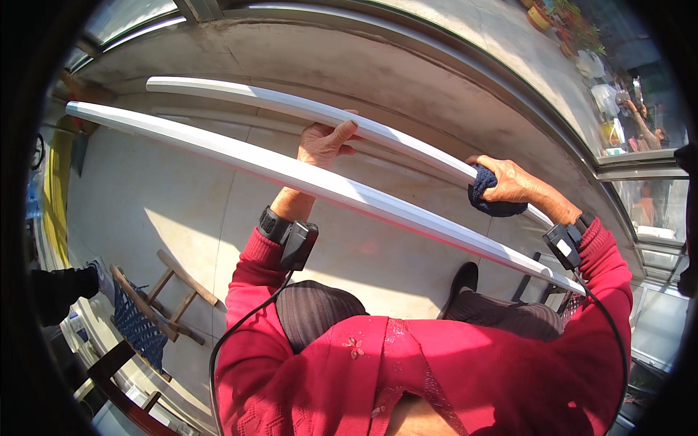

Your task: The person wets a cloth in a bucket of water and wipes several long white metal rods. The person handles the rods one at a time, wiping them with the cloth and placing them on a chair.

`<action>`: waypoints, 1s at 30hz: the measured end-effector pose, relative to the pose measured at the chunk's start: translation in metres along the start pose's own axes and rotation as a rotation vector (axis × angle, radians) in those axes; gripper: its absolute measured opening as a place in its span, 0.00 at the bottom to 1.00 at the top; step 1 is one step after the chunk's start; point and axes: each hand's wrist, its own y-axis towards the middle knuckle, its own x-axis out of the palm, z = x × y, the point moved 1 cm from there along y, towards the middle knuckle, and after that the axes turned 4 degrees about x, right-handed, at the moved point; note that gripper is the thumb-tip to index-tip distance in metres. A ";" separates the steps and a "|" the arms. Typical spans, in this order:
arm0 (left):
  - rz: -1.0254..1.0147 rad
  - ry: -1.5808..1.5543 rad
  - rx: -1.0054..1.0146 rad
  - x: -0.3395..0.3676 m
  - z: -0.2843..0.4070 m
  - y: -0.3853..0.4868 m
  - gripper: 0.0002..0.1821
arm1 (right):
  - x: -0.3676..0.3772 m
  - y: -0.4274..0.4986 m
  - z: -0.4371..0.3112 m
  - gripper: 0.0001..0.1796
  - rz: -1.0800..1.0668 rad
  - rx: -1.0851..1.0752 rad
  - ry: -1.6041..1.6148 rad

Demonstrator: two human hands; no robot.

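Two long white rails lie slantwise before me, side by side with a gap between them. My left hand [326, 143] grips the far white rail [262, 99] near its middle, thumb on top. Further right along that rail, my right hand [504, 180] presses a dark blue knitted cloth [484, 188] around it. The near white rail [272, 162], ribbed along its side, passes over my left forearm and runs down to the right beside my right sleeve. What holds it up at its ends is hard to make out. The cloth hides part of the far rail.
Beyond the rails runs a low wall [414, 71] under a metal window frame [491, 60]. A wooden folding stool [180, 291] with a blue woven seat stands at left, beside another person's shoe [102, 280]. Potted plants [572, 24] show outside the glass. Cables hang from both wrist devices.
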 end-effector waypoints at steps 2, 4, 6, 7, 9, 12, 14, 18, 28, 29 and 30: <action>-0.212 -0.120 0.029 -0.004 0.002 -0.001 0.29 | -0.007 -0.003 0.009 0.36 -0.038 -0.069 0.126; -0.391 -0.142 0.073 -0.017 0.011 -0.001 0.33 | -0.019 -0.002 0.009 0.36 -0.088 -0.098 0.189; -0.176 -0.217 0.105 -0.044 0.025 0.000 0.32 | -0.031 -0.001 0.005 0.36 -0.142 -0.112 0.239; -0.036 -0.356 0.113 -0.062 0.035 0.005 0.33 | -0.037 -0.001 0.004 0.35 -0.212 -0.095 0.270; 0.036 -0.431 0.273 -0.094 0.049 0.013 0.30 | -0.041 0.002 0.001 0.32 -0.278 -0.107 0.227; 0.129 -0.381 0.319 -0.124 0.057 0.023 0.28 | -0.035 0.009 -0.005 0.31 -0.326 -0.097 0.142; 0.154 -0.355 0.292 -0.130 0.055 0.024 0.27 | -0.029 0.019 -0.020 0.33 -0.255 -0.125 0.129; 0.253 -0.307 0.270 -0.117 0.047 0.015 0.25 | -0.028 0.059 -0.088 0.35 -0.217 -0.243 0.211; 0.210 -0.213 0.316 -0.087 0.048 0.013 0.21 | -0.047 0.119 -0.269 0.33 0.017 -0.494 0.188; 0.219 -0.246 0.277 -0.088 0.046 0.013 0.21 | -0.043 0.116 -0.260 0.32 0.089 -0.567 0.085; 0.241 -0.267 0.286 -0.090 0.043 0.012 0.22 | -0.037 0.111 -0.246 0.32 0.162 -0.614 -0.028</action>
